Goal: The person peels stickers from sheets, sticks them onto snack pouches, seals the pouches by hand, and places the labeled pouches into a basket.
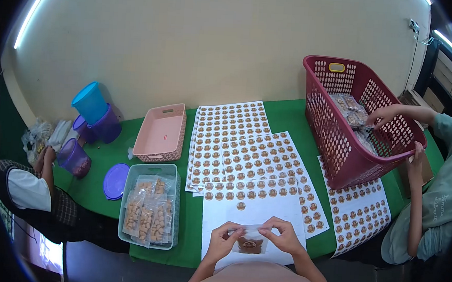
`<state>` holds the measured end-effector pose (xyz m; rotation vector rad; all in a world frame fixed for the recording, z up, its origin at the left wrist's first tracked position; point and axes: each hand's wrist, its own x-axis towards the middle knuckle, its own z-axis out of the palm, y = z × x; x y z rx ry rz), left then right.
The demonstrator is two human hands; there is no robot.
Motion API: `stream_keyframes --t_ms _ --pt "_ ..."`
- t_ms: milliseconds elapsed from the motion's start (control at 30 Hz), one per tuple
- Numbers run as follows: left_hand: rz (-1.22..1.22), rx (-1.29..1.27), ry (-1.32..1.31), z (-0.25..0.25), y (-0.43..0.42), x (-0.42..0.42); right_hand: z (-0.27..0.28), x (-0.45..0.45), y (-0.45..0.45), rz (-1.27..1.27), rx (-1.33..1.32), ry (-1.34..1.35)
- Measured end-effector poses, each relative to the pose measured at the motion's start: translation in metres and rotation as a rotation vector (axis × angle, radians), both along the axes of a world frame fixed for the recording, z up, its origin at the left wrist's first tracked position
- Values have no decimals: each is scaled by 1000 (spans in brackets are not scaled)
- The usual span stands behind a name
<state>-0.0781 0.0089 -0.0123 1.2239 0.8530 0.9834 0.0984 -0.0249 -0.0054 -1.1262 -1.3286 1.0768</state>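
Note:
My left hand (223, 240) and my right hand (283, 237) pinch the two upper corners of a small clear packet (250, 245) with brown contents and a round label. The packet is held low over a white sticker sheet (216, 218), whose remaining round brown stickers run in rows along its top, with a single one below them. Other sticker sheets (230, 120) lie overlapped behind it. To the left stands a pale grey-green basket (176, 210) holding several clear packets of light brown pieces (151, 214).
A large maroon basket (334, 142) with packets stands at right; a person in green (442, 206) reaches into it. A pink basket (159, 132), purple lid (115, 181), blue bucket (89, 103) and purple containers (73, 157) stand left, near another person (31, 191).

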Motion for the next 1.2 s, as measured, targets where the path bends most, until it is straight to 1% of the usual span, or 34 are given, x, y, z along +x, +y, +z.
stream_keyframes --t_ms 167,233,367,433,467,533,567,600,633,667,700,733,767,800,833,867,933,967,1000,1067,1100,1133,1200 --pt "83 -22 -132 0 3 5 6 1 4 -40 43 -25" --pt "65 61 -79 -7 4 1 5 2 4 -33 38 -27" --pt "83 54 -58 -6 5 -1 4 3 3 -9 47 19" --pt "-54 28 80 -12 8 -9 0 5 2 31 39 17" --pt "-57 29 78 -11 7 -3 0 4 1 29 40 15" --pt "241 216 -88 -9 5 11 1 -4 -1 -110 -97 123" --pt "198 222 -36 -11 8 7 0 -7 1 -112 -95 124" --pt "197 224 -36 -11 7 7 -1 -10 3 -138 -68 229" --pt "121 360 80 -8 4 7 -2 -14 4 -163 -40 334" --pt "44 493 197 -1 1 7 -3 -17 3 -163 -37 335" --pt "-63 514 232 1 -2 8 -5 -22 1 -130 -7 285" --pt "-62 514 234 3 -4 10 -6 -25 0 -97 23 236" --pt "-112 592 276 5 -5 13 2 -26 -4 -41 -11 106" --pt "-162 671 317 6 -6 15 9 -30 -7 12 43 70" --pt "-108 582 218 5 -7 18 15 -33 -7 39 74 50" --pt "-107 582 216 -2 -3 16 18 -35 -7 66 105 29" --pt "-119 355 99 -20 6 8 9 -27 -3 89 135 -23" --pt "-18 385 48 -9 3 8 4 -24 -1 113 167 -74" --pt "-18 387 50 -3 -1 8 1 -26 0 114 169 -72" --pt "69 139 -143 4 -7 9 -3 -30 2 -276 141 -7" --pt "170 125 -213 5 -10 13 -5 -27 3 -256 66 21" --pt "169 127 -215 5 -11 12 -4 -23 5 -257 69 20" --pt "85 154 18 5 -12 7 -1 -17 9 40 -50 219"
